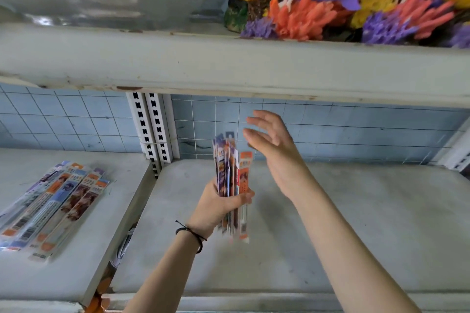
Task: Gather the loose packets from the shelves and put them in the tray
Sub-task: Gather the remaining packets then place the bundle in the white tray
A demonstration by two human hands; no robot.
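My left hand (216, 207) grips a bundle of long, narrow printed packets (232, 185) upright above the grey shelf (330, 236); my right hand (274, 140) hovers beside it, fingers spread.

printed lettering on the packets (230, 180) held upright, barcodes on the shelf packets (48, 208), all too blurred to read

The left hand (218, 208) grips an upright bundle of packets (230, 173) at the centre. The right hand (272, 140), fingers straight, is just beside the bundle's top, at its 1 o'clock. Loose packets (50, 206) lie fanned on the shelf (356, 223) at 8 o'clock. Plastic corals (330, 7) stand at 1 o'clock.
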